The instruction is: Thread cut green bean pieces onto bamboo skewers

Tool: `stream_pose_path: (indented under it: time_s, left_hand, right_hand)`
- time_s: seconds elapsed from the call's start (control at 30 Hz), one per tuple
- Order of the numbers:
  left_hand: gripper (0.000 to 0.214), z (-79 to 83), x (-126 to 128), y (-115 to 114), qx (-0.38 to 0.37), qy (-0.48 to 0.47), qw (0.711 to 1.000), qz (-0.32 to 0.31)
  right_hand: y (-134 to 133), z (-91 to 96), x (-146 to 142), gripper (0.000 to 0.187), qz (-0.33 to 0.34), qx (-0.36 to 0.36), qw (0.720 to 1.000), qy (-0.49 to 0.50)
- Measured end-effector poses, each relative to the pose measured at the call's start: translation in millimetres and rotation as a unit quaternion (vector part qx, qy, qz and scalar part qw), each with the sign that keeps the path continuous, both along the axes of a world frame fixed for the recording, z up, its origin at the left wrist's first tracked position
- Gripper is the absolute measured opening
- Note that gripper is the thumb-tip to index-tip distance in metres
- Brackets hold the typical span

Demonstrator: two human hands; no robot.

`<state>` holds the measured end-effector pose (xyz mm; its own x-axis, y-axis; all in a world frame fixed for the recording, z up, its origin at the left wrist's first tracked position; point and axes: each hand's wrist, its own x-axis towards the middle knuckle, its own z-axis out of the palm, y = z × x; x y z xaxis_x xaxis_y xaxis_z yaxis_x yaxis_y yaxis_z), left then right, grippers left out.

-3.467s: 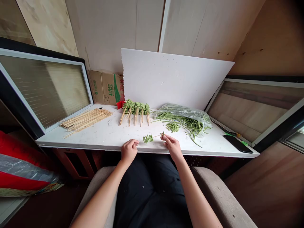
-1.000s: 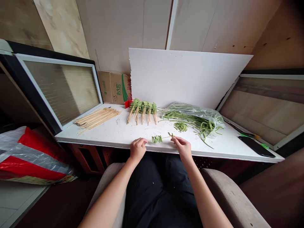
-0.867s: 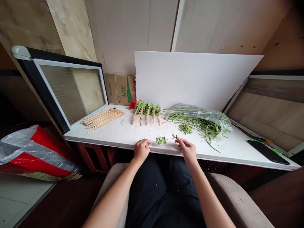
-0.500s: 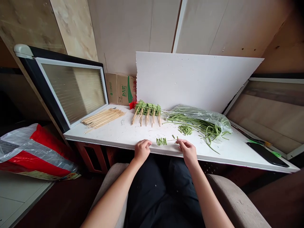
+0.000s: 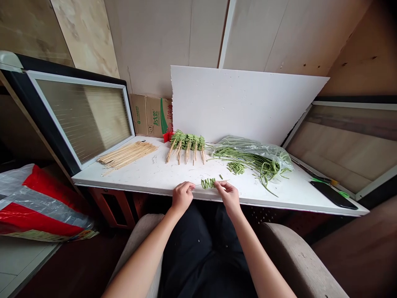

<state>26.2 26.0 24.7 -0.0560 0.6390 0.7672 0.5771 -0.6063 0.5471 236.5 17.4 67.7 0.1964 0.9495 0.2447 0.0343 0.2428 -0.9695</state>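
Observation:
My left hand is closed on one end of a thin wooden skewer, which lies roughly level above the table's front edge. Several short pieces of long green bean sit crosswise in a row along it. At the row's right end, my right hand pinches a bean piece on the skewer, mostly hidden by the fingers; the skewer's tip sticks out past them. One loose bean piece lies just beyond that hand. Farther back is a small pile of cut pieces.
Finished bean skewers are stacked at the back. Bare skewers lie to the left. Long beans spill from a clear plastic bag on the right. A black phone rests at the white table's right end.
My right hand has moved left along the skewer, bringing a bean piece from near the tip up against the row. My left hand keeps its hold. The view has shifted slightly right.

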Motion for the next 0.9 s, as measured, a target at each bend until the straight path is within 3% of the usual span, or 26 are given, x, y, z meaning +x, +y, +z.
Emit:
stream_pose_path:
  time_s: [0.13, 0.2, 0.3, 0.37, 0.6, 0.77, 0.9]
  left_hand:
    - [0.041, 0.7, -10, 3, -0.033, -0.031, 0.999, 0.02]
    - [0.039, 0.5, -13, 5, -0.04, -0.039, 0.998, 0.034]
    - [0.038, 0.4, -14, 5, -0.043, -0.041, 0.997, 0.042]
    - [0.039, 0.4, -14, 5, -0.043, -0.037, 0.998, 0.04]
    - [0.038, -0.2, -13, 5, -0.042, -0.033, 0.998, 0.035]
    - [0.039, -0.2, -14, 5, -0.045, -0.027, 0.998, 0.036]
    - [0.04, 0.0, -13, 5, -0.046, -0.025, 0.998, 0.036]
  right_hand:
    - [2, 1.3, 12, 0.046, -0.003, 0.006, 0.999, -0.048]
    - [6, -1.2, 26, 0.046, -0.049, 0.023, 0.994, -0.1]
    - [13, -7.0, 49, 0.041, -0.143, 0.073, 0.961, -0.225]
    - [16, -10.0, 59, 0.039, -0.168, 0.093, 0.934, -0.302]
    - [26, -12.2, 50, 0.037, -0.206, 0.015, 0.891, -0.404]
    - [30, -16.3, 45, 0.026, -0.194, 0.025, 0.899, -0.392]
    - [26, -16.1, 49, 0.033, -0.153, 0.068, 0.937, -0.306]
